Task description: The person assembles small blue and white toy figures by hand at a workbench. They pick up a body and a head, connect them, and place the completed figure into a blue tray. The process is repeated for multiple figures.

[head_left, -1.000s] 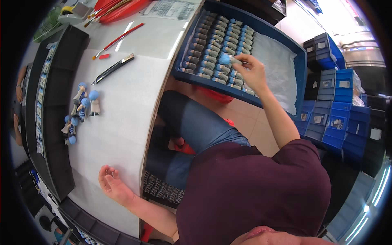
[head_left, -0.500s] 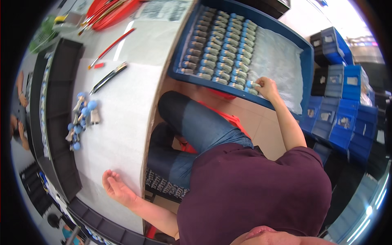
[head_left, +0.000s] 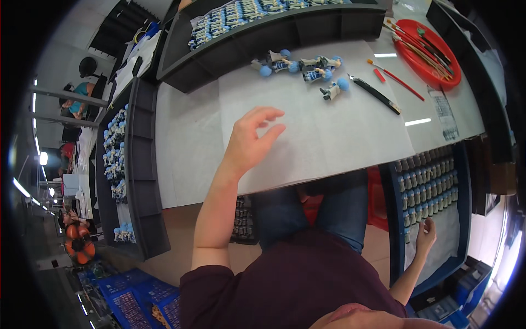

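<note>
Over the white sheet (head_left: 192,137) on the table, my left hand (head_left: 253,138) hovers with thumb and fingers apart and nothing in it. Beyond it lie several small figurines (head_left: 316,75) with blue round heads, loosely grouped; one figurine (head_left: 335,89) lies nearest me. At my right side, my right hand (head_left: 426,238) is over the blue tray (head_left: 464,219), its fingers loosely bent and apart, with nothing seen between them. Rows of similar figurines (head_left: 428,181) fill the tray's far part. A single figurine (head_left: 407,236) begins the nearest row, just left of that hand.
A dark bin of figurines (head_left: 274,34) stands along the table's far edge, another dark bin (head_left: 143,164) at the left. A black-handled knife (head_left: 375,94), a red paintbrush (head_left: 402,85), a small red block (head_left: 379,75) and a red dish of brushes (head_left: 457,82) lie at the right.
The view has swung left toward the table. My right hand has let go of a figurine at the end of the tray's row. My left hand has risen from the table edge over the sheet.
</note>
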### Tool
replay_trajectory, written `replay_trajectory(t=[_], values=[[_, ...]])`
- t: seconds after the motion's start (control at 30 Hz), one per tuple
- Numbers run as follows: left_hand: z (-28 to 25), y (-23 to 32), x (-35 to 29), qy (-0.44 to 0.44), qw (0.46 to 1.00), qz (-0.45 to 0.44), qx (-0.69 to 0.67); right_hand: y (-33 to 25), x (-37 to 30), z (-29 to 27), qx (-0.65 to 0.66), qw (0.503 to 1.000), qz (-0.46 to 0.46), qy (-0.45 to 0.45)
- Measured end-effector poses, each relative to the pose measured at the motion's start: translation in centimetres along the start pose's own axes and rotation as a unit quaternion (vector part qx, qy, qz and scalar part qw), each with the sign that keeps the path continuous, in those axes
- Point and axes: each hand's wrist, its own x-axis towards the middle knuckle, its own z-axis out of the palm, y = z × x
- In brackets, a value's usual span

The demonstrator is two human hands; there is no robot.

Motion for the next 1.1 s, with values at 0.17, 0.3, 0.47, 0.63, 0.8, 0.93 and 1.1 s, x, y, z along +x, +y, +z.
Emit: replay_trajectory(t=[0.17, 0.3, 0.47, 0.63, 0.8, 0.93, 1.1], values=[[0.0, -4.2, 8.4, 0.182, 0.958, 0.039, 0.218, -8.5, 0.8, 0.2, 0.091, 0.987, -0.132, 0.008], [0.0, -7.6, 11.2, 0.175, 0.947, -0.022, 0.268, -13.3, -0.2, 0.4, 0.109, 0.974, -0.198, 0.003], [-1.6, -7.7, 7.8, 0.156, 0.978, 0.033, 0.136, -16.3, -1.4, 1.5, 0.22, 0.948, -0.231, 0.014], [-0.8, -1.8, 0.0, 0.046, 0.996, 0.07, -0.034, -25.0, -2.4, 3.7, 0.265, 0.903, -0.336, -0.034], [2.6, -1.5, -3.3, 0.034, 0.982, 0.156, 0.101, -33.5, -3.4, 5.6, 0.3, 0.826, -0.463, -0.115], [3.6, -1.3, -1.8, 0.031, 0.939, 0.301, 0.165, -36.4, -5.4, 6.3, 0.402, 0.744, -0.503, -0.179], [5.2, -4.7, -2.0, 0.077, 0.918, 0.345, 0.177, -41.4, -12.2, 7.2, 0.497, 0.579, -0.551, -0.339]])
